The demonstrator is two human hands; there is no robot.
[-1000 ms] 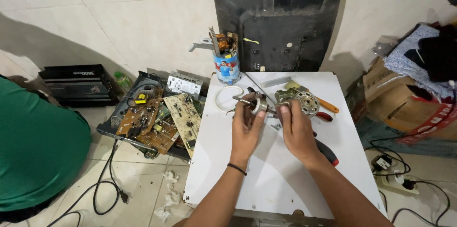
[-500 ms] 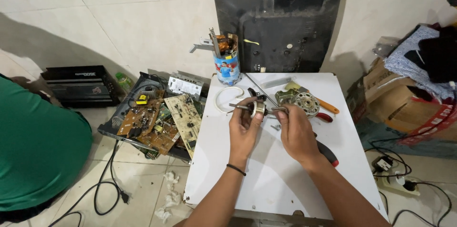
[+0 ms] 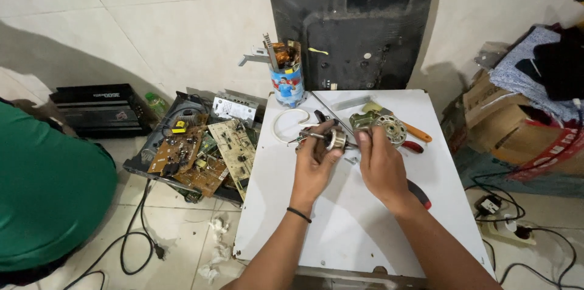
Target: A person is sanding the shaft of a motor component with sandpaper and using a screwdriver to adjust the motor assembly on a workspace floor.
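Note:
My left hand [image 3: 315, 165] grips a small metal motor rotor [image 3: 331, 139] with a shaft sticking out to the left, held just above the white table [image 3: 340, 223]. My right hand [image 3: 380, 165] is closed beside it, its fingertips pinching the rotor's right end. Just behind my right hand lies a round metal motor housing [image 3: 382, 125]. A loop of white cable [image 3: 286, 124] lies on the table left of the rotor.
A can full of tools [image 3: 286, 80] and a dark metal panel [image 3: 353, 25] stand at the back. Orange- and red-handled tools [image 3: 417, 135] lie to the right. Circuit boards [image 3: 201, 153] fill a tray on the floor. A person in green [image 3: 48, 192] sits at left; boxes [image 3: 517, 132] at right.
Both hands stay on the rotor over the table, shifting only slightly; the rotor has turned a little between my fingers.

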